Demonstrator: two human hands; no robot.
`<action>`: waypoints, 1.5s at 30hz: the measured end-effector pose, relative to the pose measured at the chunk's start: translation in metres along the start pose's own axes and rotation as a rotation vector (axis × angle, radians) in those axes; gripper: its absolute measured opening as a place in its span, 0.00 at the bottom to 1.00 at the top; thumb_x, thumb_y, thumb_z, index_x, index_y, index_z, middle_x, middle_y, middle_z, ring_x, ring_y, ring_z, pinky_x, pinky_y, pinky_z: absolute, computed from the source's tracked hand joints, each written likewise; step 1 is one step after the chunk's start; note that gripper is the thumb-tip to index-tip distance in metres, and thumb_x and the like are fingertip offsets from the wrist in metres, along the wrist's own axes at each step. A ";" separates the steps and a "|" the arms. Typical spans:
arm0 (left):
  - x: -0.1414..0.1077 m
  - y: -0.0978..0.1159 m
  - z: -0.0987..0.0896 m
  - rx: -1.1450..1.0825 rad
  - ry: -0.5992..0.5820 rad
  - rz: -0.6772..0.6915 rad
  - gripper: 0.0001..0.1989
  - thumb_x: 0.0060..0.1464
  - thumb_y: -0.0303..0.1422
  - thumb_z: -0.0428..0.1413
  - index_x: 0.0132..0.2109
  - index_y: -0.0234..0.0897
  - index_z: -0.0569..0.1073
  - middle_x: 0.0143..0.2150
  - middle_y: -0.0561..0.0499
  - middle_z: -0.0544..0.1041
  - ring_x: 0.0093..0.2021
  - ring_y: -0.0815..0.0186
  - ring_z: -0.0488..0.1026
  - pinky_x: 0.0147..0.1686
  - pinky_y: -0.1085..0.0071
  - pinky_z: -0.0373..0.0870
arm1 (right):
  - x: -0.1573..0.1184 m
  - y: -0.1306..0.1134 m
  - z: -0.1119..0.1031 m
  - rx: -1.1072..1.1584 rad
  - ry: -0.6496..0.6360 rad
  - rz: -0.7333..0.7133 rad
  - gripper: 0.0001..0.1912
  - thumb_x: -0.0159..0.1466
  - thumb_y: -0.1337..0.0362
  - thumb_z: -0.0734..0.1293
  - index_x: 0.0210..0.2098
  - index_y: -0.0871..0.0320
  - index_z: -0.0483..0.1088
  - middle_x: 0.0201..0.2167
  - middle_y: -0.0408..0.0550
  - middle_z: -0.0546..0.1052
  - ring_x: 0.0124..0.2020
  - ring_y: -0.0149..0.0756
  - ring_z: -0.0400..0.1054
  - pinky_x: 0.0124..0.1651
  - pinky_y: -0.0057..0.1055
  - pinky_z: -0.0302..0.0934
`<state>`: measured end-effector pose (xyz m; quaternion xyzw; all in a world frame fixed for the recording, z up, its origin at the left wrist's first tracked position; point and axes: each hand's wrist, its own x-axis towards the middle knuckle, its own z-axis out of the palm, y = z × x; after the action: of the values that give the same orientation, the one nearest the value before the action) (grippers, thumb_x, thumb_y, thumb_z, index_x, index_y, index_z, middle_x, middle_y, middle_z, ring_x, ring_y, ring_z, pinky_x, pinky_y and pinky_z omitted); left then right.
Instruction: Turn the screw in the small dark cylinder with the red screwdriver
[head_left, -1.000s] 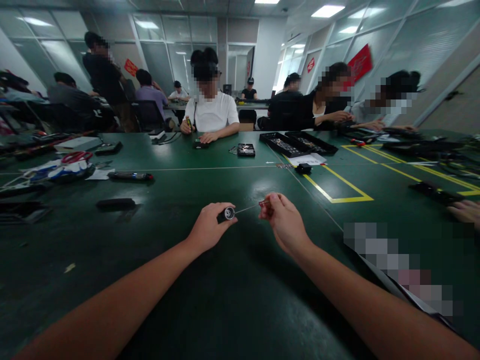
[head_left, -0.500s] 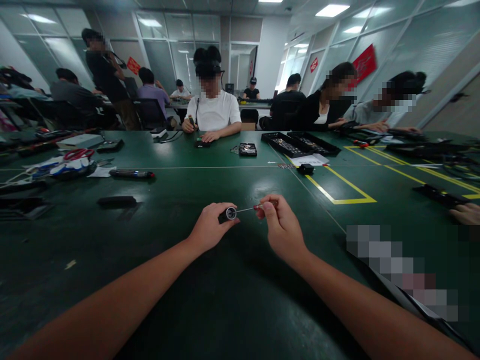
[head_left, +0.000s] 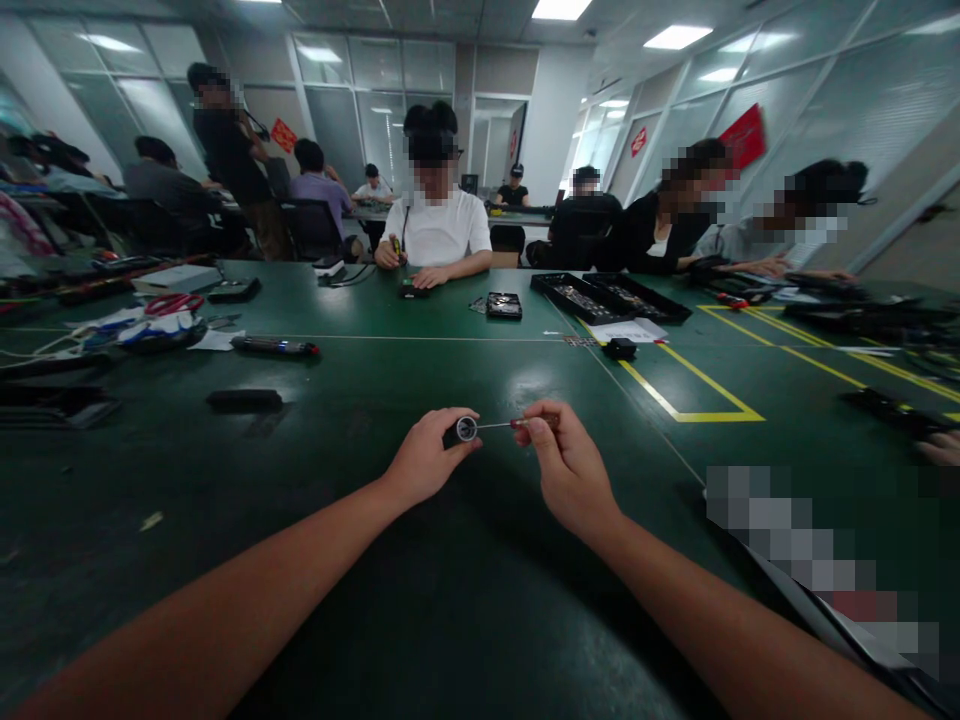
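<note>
The left hand's (head_left: 426,457) thumb and fingers are parted by the width of a black cylinder (head_left: 466,429) and clamped on it, its round end showing between the fingertips. The right hand's (head_left: 574,463) thumb and fingers are closed on the reddish handle of a screwdriver (head_left: 495,426), the shaft pointing left to the cylinder; whether the tip touches it, I cannot tell. Both are over the green table (head_left: 420,620).
</note>
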<state>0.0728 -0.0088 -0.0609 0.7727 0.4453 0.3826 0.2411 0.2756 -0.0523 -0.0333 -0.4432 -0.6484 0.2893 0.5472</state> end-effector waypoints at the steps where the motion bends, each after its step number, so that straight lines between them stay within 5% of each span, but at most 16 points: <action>1: 0.000 0.001 0.000 0.000 0.001 -0.001 0.16 0.57 0.29 0.63 0.53 0.40 0.76 0.51 0.50 0.78 0.53 0.60 0.73 0.55 0.61 0.67 | 0.000 0.000 0.000 0.015 0.004 0.011 0.08 0.72 0.56 0.60 0.44 0.52 0.67 0.35 0.45 0.76 0.36 0.37 0.72 0.43 0.37 0.66; 10: 0.000 0.005 -0.002 0.017 -0.040 -0.001 0.18 0.58 0.28 0.62 0.55 0.41 0.75 0.49 0.49 0.78 0.51 0.59 0.72 0.54 0.59 0.68 | 0.004 0.004 0.004 0.057 0.107 0.125 0.11 0.71 0.54 0.61 0.43 0.53 0.67 0.34 0.45 0.76 0.35 0.37 0.72 0.43 0.38 0.67; 16: 0.000 0.002 0.000 0.058 -0.082 -0.006 0.25 0.59 0.29 0.60 0.63 0.42 0.71 0.48 0.47 0.77 0.50 0.58 0.72 0.53 0.59 0.68 | -0.001 -0.003 0.000 0.051 -0.064 0.081 0.11 0.71 0.53 0.62 0.45 0.53 0.68 0.24 0.38 0.69 0.25 0.33 0.65 0.29 0.31 0.60; 20: 0.000 0.004 -0.001 0.072 -0.113 0.001 0.26 0.60 0.31 0.60 0.64 0.42 0.70 0.46 0.48 0.77 0.49 0.58 0.72 0.52 0.58 0.68 | -0.005 -0.010 -0.001 -0.069 -0.049 0.001 0.17 0.72 0.52 0.59 0.36 0.53 0.73 0.22 0.40 0.68 0.23 0.33 0.63 0.27 0.31 0.57; 29: 0.001 0.002 0.000 0.032 -0.074 -0.032 0.24 0.58 0.30 0.63 0.61 0.41 0.72 0.51 0.48 0.78 0.52 0.59 0.73 0.54 0.61 0.68 | -0.003 -0.012 -0.004 -0.282 0.021 -0.075 0.09 0.70 0.59 0.62 0.44 0.54 0.71 0.37 0.49 0.80 0.36 0.40 0.75 0.39 0.37 0.65; 35: -0.001 0.000 0.000 -0.011 -0.055 -0.031 0.15 0.57 0.33 0.64 0.51 0.41 0.76 0.47 0.51 0.79 0.47 0.60 0.75 0.49 0.64 0.70 | -0.004 -0.017 -0.005 -0.319 -0.014 -0.094 0.14 0.72 0.54 0.60 0.39 0.53 0.73 0.25 0.42 0.75 0.24 0.35 0.69 0.29 0.33 0.60; 45: -0.001 0.000 -0.003 0.020 -0.048 -0.007 0.17 0.57 0.34 0.64 0.54 0.45 0.77 0.48 0.51 0.80 0.49 0.59 0.74 0.51 0.62 0.69 | -0.002 -0.014 -0.004 -0.311 0.045 -0.109 0.09 0.71 0.58 0.61 0.45 0.53 0.69 0.35 0.48 0.80 0.35 0.40 0.75 0.38 0.37 0.65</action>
<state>0.0703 -0.0092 -0.0596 0.7825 0.4460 0.3586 0.2452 0.2763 -0.0604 -0.0208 -0.4933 -0.6959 0.1453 0.5012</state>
